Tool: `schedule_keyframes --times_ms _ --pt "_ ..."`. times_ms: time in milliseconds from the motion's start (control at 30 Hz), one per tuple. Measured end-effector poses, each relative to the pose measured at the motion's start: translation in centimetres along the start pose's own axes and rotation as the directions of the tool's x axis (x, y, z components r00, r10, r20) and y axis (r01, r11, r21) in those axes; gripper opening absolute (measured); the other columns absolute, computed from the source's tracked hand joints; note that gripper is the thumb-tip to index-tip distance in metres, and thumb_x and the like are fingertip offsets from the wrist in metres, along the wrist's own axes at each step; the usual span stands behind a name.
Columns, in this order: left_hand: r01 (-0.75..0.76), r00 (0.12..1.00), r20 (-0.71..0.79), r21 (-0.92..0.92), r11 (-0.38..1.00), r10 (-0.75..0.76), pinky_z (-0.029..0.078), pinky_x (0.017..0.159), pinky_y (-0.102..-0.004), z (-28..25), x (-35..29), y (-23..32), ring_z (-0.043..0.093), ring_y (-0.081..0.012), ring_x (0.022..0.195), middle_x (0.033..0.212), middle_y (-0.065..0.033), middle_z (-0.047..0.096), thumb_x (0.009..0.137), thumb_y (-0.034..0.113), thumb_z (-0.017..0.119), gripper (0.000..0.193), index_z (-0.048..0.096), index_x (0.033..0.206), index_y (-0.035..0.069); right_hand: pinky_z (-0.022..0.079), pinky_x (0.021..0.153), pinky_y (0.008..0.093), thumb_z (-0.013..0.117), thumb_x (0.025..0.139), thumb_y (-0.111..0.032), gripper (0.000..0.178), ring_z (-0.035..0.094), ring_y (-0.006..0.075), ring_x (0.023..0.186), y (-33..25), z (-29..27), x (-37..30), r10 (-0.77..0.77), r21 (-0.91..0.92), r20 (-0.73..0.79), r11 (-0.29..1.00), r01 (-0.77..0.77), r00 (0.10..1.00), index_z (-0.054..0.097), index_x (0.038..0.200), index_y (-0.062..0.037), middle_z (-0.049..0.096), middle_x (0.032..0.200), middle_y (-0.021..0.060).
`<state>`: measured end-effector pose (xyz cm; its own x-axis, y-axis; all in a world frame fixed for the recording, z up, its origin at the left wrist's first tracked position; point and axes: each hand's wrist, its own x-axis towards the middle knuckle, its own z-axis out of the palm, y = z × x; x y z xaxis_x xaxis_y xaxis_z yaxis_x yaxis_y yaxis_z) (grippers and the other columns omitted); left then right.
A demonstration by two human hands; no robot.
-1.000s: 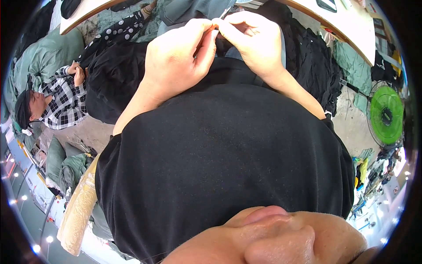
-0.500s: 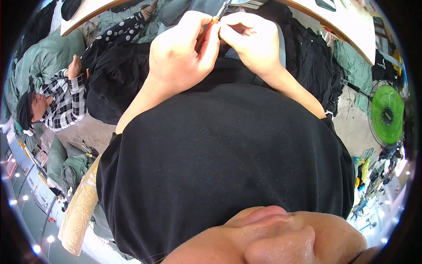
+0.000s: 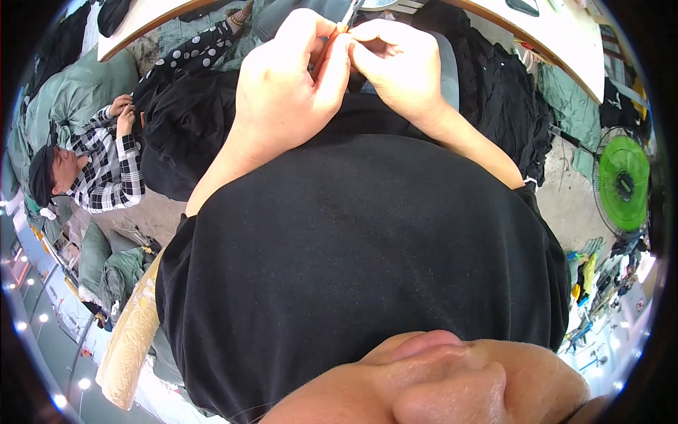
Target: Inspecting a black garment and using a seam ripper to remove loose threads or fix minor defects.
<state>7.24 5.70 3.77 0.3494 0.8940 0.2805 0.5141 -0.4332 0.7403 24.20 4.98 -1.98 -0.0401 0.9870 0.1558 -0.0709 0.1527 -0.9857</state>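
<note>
Both my hands meet fingertip to fingertip near the top of the view, above my black shirt. My left hand (image 3: 286, 81) is closed in a pinch, thumb against the bent forefinger. My right hand (image 3: 404, 69) pinches from the other side, its fingers curled in. Between the fingertips is something small that I cannot make out. A thin, dark and light strip (image 3: 352, 10) sticks up from there toward the upper edge. Blue-grey cloth (image 3: 448, 78) shows behind my right hand, and black cloth lies below the hands.
Pale tabletops stand at upper left (image 3: 145, 25) and upper right (image 3: 558, 39). On the left a person (image 3: 106, 166) in a checked shirt sits by black garments (image 3: 187, 127) and a green bundle (image 3: 88, 95). A green fan (image 3: 623, 184) stands at right, near dark clothes (image 3: 505, 106).
My hands, still pinched together, have shifted slightly up and left. At left, the person's two hands have come together in front of them.
</note>
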Motion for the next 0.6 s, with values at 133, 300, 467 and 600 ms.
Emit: schedule_keyframes --times_ms 133,300,467,600 --pt "0.083 0.997 0.013 -0.034 0.996 -0.082 0.049 0.058 -0.0177 -0.4 1.0 1.7 0.065 -0.003 0.066 0.082 -0.0081 0.075 0.097 0.003 0.069 0.011 0.066 0.105 -0.003 0.058 0.077 0.0244 0.073 0.092 0.002 0.013 0.07 0.011 0.084 -0.2 0.0 0.3 -0.078 -0.145 0.043 0.986 0.084 0.996 0.074 0.106 0.0041 0.074 0.093 0.0075" --pt "0.121 0.993 -0.002 0.035 0.992 -0.121 0.05 0.058 -0.0197 -0.4 1.7 2.2 0.066 -0.0047 0.066 0.081 -0.0092 0.075 0.097 0.006 0.069 0.011 0.066 0.104 -0.002 0.059 0.07 0.0245 0.08 0.091 -0.014 0.017 0.071 0.0103 0.076 -0.3 0.4 0.4 -0.043 -0.102 -0.006 0.994 0.042 0.999 0.076 0.1 0.0 0.075 0.085 0.0075" --pt "0.069 0.998 0.003 0.039 0.997 -0.069 0.049 0.056 -0.0256 -0.8 3.2 3.7 0.066 -0.0139 0.062 0.08 -0.0125 0.071 0.097 0.006 0.068 0.012 0.059 0.099 -0.001 0.058 0.068 0.0246 0.08 0.091 -0.016 0.018 0.07 0.0099 0.074 -0.4 0.1 0.5 -0.068 -0.147 0.018 0.987 0.07 0.998 0.076 0.098 0.0006 0.074 0.082 0.0075" --pt "0.076 0.997 -0.006 0.02 0.997 -0.076 0.05 0.055 -0.0319 -0.8 3.8 3.8 0.068 -0.024 0.057 0.066 -0.0156 0.065 0.092 -0.002 0.068 0.014 0.054 0.091 -0.002 0.058 0.067 0.0252 0.08 0.091 -0.015 0.017 0.069 0.0098 0.072 -1.0 0.3 0.5 -0.081 -0.172 0.024 0.982 0.084 0.996 0.076 0.095 0.001 0.073 0.081 0.0076"
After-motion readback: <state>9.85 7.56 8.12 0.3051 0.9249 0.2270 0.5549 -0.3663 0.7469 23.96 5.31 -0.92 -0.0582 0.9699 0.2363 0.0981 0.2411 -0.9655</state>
